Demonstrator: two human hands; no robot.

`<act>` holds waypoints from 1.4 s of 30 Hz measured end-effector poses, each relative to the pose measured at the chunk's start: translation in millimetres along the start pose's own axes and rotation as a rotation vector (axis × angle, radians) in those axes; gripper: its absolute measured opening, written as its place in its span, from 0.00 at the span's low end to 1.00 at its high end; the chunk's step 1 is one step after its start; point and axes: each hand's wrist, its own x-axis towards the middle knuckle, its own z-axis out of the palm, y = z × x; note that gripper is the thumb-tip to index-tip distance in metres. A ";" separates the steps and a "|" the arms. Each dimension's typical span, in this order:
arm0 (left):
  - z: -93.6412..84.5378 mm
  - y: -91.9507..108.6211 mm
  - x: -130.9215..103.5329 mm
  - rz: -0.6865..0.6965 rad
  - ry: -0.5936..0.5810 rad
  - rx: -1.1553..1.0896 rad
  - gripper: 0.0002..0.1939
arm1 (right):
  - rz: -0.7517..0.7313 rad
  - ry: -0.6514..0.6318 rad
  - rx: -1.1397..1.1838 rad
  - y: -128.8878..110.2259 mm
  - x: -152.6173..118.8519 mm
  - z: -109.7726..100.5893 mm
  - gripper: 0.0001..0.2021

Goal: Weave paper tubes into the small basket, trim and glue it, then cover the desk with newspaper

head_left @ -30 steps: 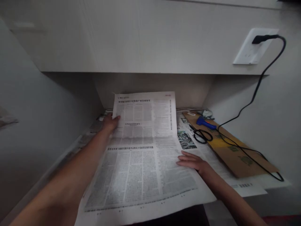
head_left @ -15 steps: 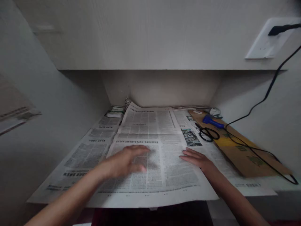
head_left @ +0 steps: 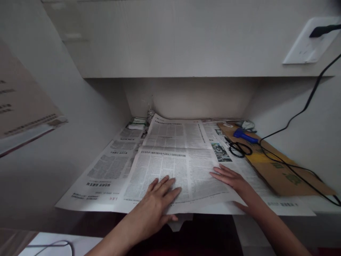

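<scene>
A printed newspaper sheet [head_left: 197, 170] with a crosswise crease lies over other newspaper [head_left: 109, 165] on the desk. My left hand [head_left: 161, 199] rests on its near part, palm down, fingers apart; the thumb hangs at the front edge. On the sheet's right side lies my right hand [head_left: 230, 179], fingers stretched out flat and its thumb lower, by the near edge. Neither hand grasps anything.
At the right, a flattened cardboard piece [head_left: 282, 177] carries a blue corded tool [head_left: 245, 136] and a coiled black cable [head_left: 239, 149]. A wall socket [head_left: 306, 46] holds a black plug. Small packets [head_left: 137, 123] sit at the back left. An overhead panel [head_left: 181, 39] crosses above.
My left hand has come down from above the sheet and toward me, onto its near edge. My right hand stays on the right side. The view has shifted slightly.
</scene>
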 end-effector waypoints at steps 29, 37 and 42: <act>-27.5 -25.4 46.0 -0.093 0.078 0.040 0.38 | 0.132 -0.017 -0.007 -3.8 -19.9 -9.9 0.32; -29.8 -59.6 78.5 -0.367 -0.039 0.074 0.45 | 0.099 -0.019 -0.064 13.0 -18.2 -11.7 0.33; -23.7 -57.8 79.2 -0.363 0.003 0.107 0.46 | 0.241 0.084 -0.122 5.4 -19.9 -6.2 0.25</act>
